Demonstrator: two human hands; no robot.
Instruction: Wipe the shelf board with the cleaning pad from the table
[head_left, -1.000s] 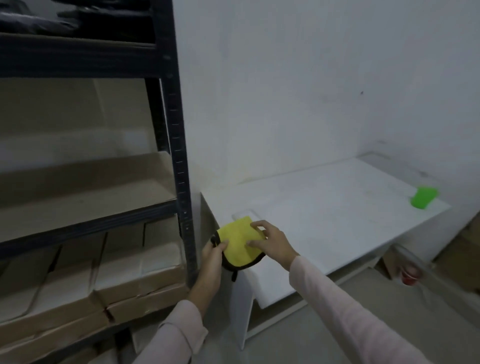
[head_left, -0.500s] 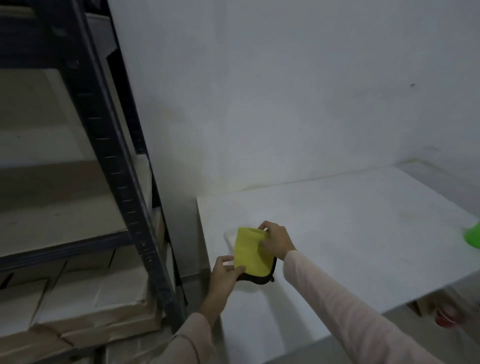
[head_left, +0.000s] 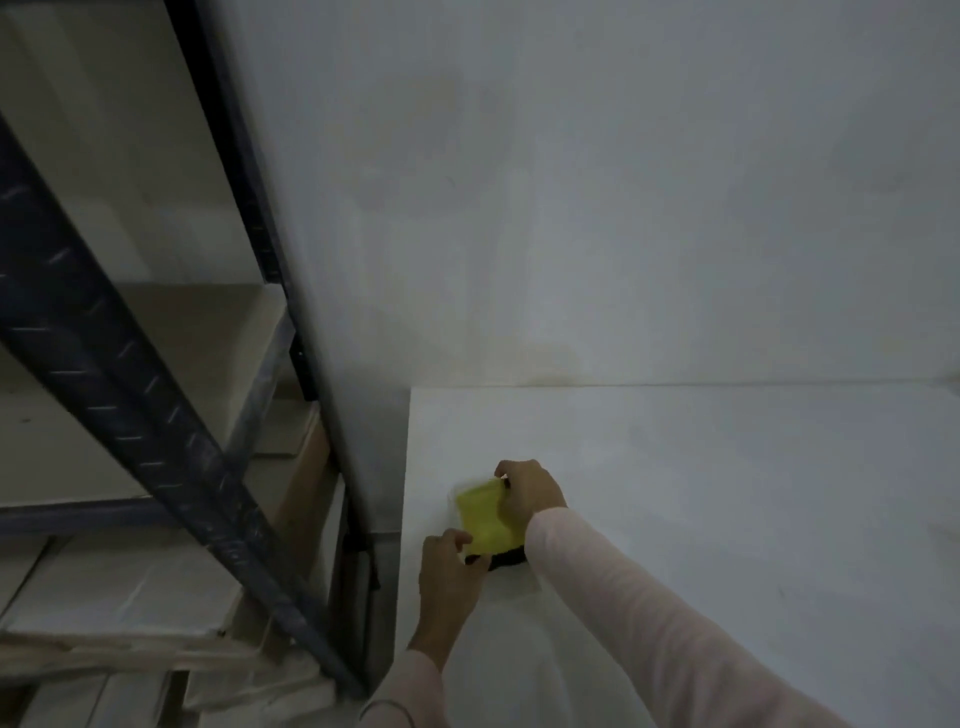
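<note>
Head view: dim room, looking down at a white surface (head_left: 727, 493) beside a dark metal shelf rack (head_left: 130, 395).
Cleaning pad: yellow with a black edge (head_left: 485, 517), at the surface's near left corner, held between both hands.
Left hand: (head_left: 449, 569) fingers pinch the pad's near edge.
Right hand: (head_left: 530, 488) fingers closed on the pad's far edge.
Shelf board: pale (head_left: 171, 374), left of the surface, apart from the pad.
Below it: cardboard boxes (head_left: 135, 608).
</note>
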